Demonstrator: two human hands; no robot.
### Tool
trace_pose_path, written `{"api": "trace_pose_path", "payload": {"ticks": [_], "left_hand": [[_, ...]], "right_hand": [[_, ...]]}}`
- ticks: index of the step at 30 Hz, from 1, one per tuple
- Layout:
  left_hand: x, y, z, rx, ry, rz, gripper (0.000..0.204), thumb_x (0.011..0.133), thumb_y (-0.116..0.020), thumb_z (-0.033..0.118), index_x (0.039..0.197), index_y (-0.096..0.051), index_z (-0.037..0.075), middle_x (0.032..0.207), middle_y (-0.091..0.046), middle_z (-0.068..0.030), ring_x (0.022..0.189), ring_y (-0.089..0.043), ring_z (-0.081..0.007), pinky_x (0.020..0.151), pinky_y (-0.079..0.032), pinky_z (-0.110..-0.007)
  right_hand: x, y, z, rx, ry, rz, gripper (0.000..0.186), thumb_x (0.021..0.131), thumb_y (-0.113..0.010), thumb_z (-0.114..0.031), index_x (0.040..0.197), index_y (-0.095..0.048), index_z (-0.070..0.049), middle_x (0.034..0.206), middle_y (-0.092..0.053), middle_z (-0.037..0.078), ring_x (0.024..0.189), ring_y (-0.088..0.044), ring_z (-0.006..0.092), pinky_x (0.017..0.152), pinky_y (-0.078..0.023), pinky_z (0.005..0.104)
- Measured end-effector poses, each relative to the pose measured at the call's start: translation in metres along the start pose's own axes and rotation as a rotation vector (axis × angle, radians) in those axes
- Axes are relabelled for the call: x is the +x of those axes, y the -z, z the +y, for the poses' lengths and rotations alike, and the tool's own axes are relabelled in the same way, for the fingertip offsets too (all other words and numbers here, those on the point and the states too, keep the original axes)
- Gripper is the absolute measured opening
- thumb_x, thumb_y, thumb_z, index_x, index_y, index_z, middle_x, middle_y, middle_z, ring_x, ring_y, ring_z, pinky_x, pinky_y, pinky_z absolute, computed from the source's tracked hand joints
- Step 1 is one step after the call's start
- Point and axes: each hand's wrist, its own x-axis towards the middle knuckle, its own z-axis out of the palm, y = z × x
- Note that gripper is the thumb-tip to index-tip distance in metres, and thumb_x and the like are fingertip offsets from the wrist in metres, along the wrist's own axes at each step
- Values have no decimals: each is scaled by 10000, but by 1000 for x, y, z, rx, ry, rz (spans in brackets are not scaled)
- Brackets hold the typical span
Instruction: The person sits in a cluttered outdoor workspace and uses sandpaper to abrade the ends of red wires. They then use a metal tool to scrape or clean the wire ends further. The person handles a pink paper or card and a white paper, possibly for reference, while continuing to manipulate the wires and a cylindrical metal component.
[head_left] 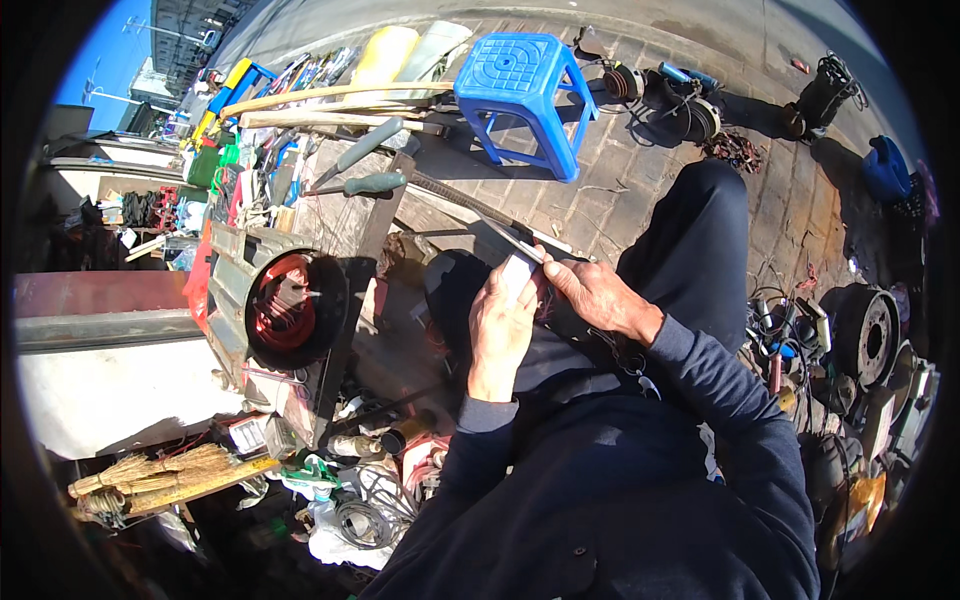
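Observation:
My left hand (502, 335) is closed around a small white, flat piece (517, 272), its fingers wrapped underneath. My right hand (608, 298) pinches the near end of a thin metal strip (508, 235), thumb on top, close against the left fingertips. The strip points away to the upper left, above my knees; whether it is a blade, I cannot tell. On the bench to the left lies a ribbed motor housing (232, 285) on its side, with reddish windings (285, 300) inside. Beyond it rest two tools with grey-green handles, one long (368, 146) and one shorter (376, 184).
A blue plastic stool (515, 85) stands ahead on the brick paving. Wooden strips (330, 95) lie left of it. Machine parts and a round metal wheel (873, 338) crowd the right side. A straw broom (150, 475) and coiled wire (362, 522) lie at lower left.

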Motion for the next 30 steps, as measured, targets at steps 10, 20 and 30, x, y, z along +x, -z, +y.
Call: {"api": "trace_pose_path", "payload": {"ticks": [10,20,30], "left_hand": [[1,0,15,436,158,122,432,1108,-505,387,1220,-564,-26,1178,-716,-247,1051,-746,-334,911,-600,-418],[5,-9,4,135,-74,147,584,1102,-504,403,1479,-447,-39,1508,-519,-219,1398,-509,-301,1170,-394,-451],[14,-22,-23,326,-141,347,393,1114,-502,222,1413,-516,-31,1249,-686,-202,1026,-696,-240,924,-565,-351]], "right_hand": [[11,14,-7,163,63,245,482,974,-718,-446,944,-664,32,759,-637,105,737,-605,185,680,-490,377],[4,-20,-10,930,-198,340,209,1015,-688,-181,913,-575,-38,664,-586,33,435,-508,93,390,-411,254],[-17,-43,-17,658,-103,308,250,1044,-670,-236,1035,-656,14,815,-690,24,671,-632,99,610,-506,253]]}}
